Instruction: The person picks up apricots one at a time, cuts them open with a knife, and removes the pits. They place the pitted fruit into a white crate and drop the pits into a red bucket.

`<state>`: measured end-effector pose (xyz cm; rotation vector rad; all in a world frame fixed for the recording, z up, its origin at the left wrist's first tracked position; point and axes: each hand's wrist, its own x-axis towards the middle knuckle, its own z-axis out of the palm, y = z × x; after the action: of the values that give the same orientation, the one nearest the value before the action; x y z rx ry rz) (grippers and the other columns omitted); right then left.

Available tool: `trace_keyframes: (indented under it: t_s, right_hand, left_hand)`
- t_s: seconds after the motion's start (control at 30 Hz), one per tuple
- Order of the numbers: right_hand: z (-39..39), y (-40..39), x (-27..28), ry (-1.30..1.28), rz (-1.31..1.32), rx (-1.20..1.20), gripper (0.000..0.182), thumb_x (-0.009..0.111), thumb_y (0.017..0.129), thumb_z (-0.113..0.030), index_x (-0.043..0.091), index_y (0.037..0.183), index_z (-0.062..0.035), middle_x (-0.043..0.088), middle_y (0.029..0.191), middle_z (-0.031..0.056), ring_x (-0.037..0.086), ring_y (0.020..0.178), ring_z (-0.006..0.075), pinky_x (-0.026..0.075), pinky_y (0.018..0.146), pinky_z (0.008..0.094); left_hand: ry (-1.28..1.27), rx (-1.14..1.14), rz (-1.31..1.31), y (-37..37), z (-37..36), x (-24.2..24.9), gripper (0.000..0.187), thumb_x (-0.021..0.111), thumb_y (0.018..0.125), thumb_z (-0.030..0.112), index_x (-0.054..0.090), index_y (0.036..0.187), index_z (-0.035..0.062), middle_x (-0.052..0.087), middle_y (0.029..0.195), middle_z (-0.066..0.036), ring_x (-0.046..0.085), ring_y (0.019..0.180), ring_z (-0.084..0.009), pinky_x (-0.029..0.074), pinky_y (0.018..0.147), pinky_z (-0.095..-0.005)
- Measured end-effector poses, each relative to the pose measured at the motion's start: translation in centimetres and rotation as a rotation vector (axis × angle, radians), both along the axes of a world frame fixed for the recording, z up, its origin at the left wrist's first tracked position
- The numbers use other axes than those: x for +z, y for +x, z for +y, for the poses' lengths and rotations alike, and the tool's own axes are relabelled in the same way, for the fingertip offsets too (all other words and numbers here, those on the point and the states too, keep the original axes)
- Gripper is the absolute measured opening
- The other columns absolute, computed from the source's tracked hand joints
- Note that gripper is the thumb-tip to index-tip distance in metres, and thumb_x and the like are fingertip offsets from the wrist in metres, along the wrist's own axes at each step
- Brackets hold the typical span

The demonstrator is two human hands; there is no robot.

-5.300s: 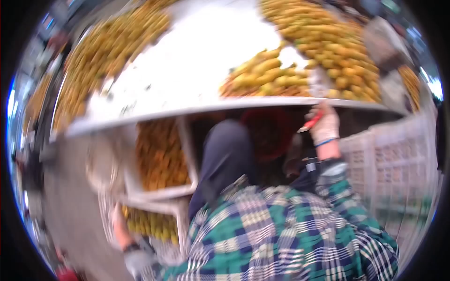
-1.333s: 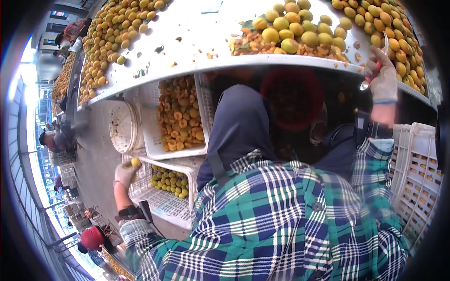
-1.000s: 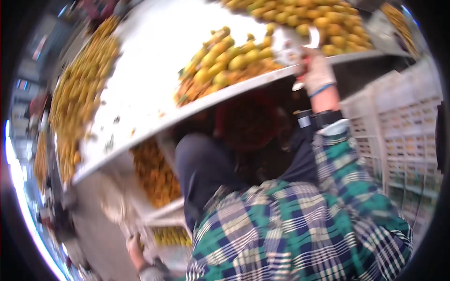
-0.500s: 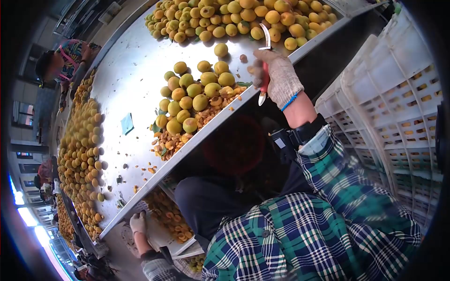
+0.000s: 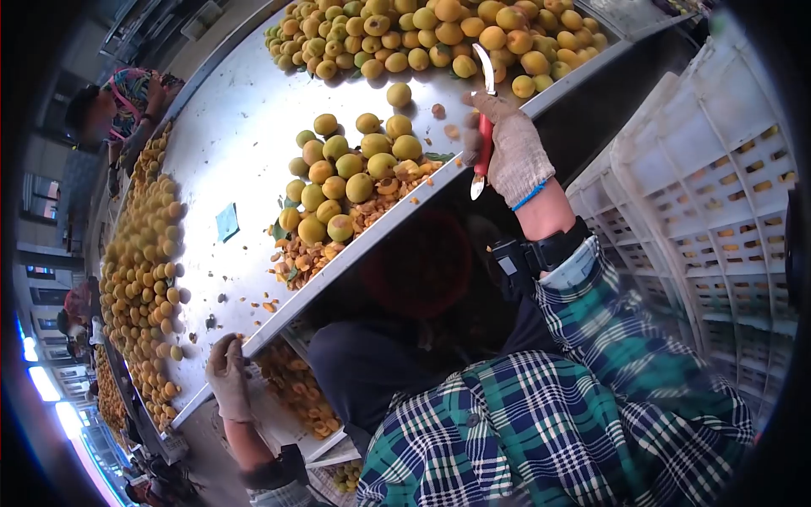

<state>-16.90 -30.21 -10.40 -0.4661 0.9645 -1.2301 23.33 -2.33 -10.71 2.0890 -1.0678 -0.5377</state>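
My right hand (image 5: 514, 152), in a pale knitted glove with a blue cuff, is closed around the red handle of a knife (image 5: 486, 139). Its curved silver blade points up and away, and a metal end sticks out below the hand. My gloved left hand (image 5: 226, 378) is over the near edge of the metal table (image 5: 253, 173), lower left, its fingers extended and slightly bent; nothing shows in them. Between my hands, whole yellow-green apricots (image 5: 335, 186) lie in a small pile. Cut apricot pieces and pits (image 5: 317, 258) spread along the table edge beside them.
Large apricot heaps lie at the table's far side (image 5: 414, 34) and left side (image 5: 139, 279). White plastic crates (image 5: 701, 211) stand on my right. Below the table are a tray of apricot halves (image 5: 296, 393) and a red tub (image 5: 418, 266). Another person (image 5: 127, 110) sits across.
My left hand has risen from below the table edge to just over it. My right hand has shifted slightly down and right, turning the knife more upright.
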Motion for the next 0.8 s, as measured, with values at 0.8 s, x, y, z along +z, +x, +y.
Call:
trace_keyframes:
  t_s: [0.8]
  right_hand:
    - [-0.5,0.5,1.4,0.210,-0.021,-0.002,0.021,0.062,0.089,-0.024,0.060,0.101,-0.0064,0.053,0.075,0.0029,0.051,0.049,0.0098,0.044,0.042,0.0254]
  left_hand:
    - [0.404,-0.873,-0.601,-18.2,-38.7,-0.2,0.074,0.058,0.080,0.063,0.057,0.123,0.0035,0.063,0.113,-0.019,0.060,0.109,-0.0303,0.045,0.094,-0.0371]
